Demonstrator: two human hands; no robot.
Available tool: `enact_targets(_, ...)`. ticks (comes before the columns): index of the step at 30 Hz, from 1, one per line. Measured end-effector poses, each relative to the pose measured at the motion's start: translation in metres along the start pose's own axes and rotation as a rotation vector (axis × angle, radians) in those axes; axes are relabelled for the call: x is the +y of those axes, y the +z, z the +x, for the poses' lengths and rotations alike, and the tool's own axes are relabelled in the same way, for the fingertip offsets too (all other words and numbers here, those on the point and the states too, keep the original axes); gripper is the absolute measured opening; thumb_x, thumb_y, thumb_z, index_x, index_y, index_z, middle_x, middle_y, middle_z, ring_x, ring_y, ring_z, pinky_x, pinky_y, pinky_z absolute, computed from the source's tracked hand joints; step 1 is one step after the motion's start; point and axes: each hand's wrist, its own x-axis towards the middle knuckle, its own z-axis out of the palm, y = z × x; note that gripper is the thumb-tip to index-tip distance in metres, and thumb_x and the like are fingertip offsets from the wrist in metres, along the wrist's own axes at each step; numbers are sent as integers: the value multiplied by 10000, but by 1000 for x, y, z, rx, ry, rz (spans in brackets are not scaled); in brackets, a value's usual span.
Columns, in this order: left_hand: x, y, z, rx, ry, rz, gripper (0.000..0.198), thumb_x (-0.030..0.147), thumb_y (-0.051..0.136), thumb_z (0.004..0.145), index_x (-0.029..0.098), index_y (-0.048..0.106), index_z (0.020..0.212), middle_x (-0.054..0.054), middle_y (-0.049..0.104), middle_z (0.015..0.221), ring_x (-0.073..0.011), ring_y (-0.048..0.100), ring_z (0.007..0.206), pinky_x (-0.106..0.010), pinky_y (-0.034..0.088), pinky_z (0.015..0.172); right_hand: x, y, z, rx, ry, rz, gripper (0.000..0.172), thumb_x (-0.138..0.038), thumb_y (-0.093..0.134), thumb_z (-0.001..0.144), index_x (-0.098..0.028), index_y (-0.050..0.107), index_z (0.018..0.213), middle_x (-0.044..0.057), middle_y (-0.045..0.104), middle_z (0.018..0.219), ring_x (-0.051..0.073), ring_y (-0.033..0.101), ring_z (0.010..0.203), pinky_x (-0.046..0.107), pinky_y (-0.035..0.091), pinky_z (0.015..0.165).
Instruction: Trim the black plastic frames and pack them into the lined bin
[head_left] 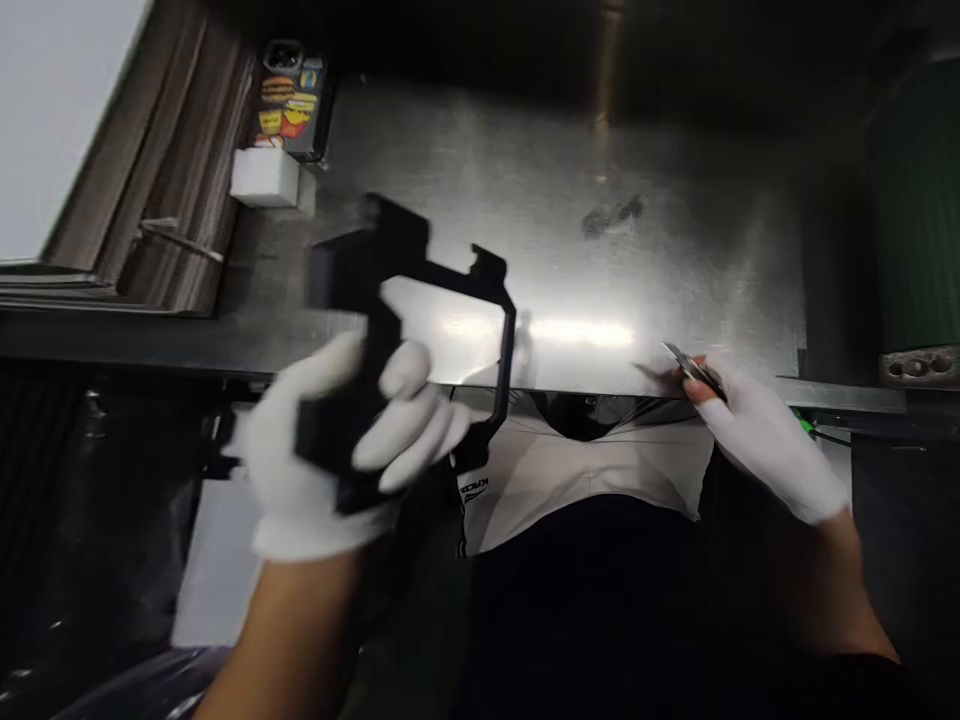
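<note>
My left hand (322, 450), in a white glove, is closed around a black plastic frame-like part (375, 270) with a large opening and small raised tabs. The part is held up above the near edge of the metal table, slightly blurred. In my right hand (772, 430), whose glove leaves the thumb and a fingertip bare, is a small knife (694, 370). Its pointed metal blade aims up and left, over the table's front edge. A wide gap separates the knife from the black part.
A shiny metal tabletop (465, 180) lies ahead. On the left stand a stack of cardboard sheets (172, 190), a white block (265, 178) and a dark case with food stickers (289, 100). A green ribbed cylinder (915, 220) is at the right.
</note>
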Motion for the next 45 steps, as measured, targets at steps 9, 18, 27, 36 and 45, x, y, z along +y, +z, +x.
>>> enact_targets(9, -14, 34, 64, -219, -75, 247, 369, 398, 525, 1072, 171, 655, 811, 76, 355, 427, -92, 360, 323, -227, 383, 446, -71, 49, 39, -87, -462, -534, 487, -334, 367, 1189, -159, 452, 1635, 131, 716, 1220, 209, 686, 824, 292, 480, 583)
enact_targets(18, -17, 56, 57, -180, -133, 362, 416, 408, 470, 1092, 168, 663, 813, 57, 397, 445, -86, 387, 338, -212, 360, 453, -69, 59, 41, -26, -459, -628, 490, -319, 209, 1200, -122, 613, 1395, 131, 714, 1113, 198, 686, 772, 290, 460, 566)
enact_targets(27, -20, 59, 58, -184, -80, 438, 379, 428, 550, 1036, 163, 679, 798, 48, 400, 439, -97, 398, 330, -226, 368, 442, -64, 48, 51, 105, -334, -563, 470, -299, 223, 1198, -120, 653, 1256, 130, 708, 1034, 211, 717, 802, 287, 474, 577)
enact_targets(36, -23, 63, 58, -180, -63, 469, 392, 433, 560, 1053, 153, 690, 811, 30, 436, 435, -101, 411, 339, -224, 395, 448, -75, 46, 36, -104, -500, -608, 370, -163, 331, 1145, -96, 651, 1318, 145, 720, 1108, 225, 725, 833, 306, 551, 636)
enact_targets(45, -27, 69, 55, -139, -46, 534, 421, 451, 551, 1061, 154, 695, 799, 19, 440, 432, -105, 413, 355, -218, 420, 461, -80, 41, 42, -82, -415, -581, 364, -152, 345, 1129, -105, 668, 1290, 154, 728, 1108, 236, 741, 843, 317, 580, 673)
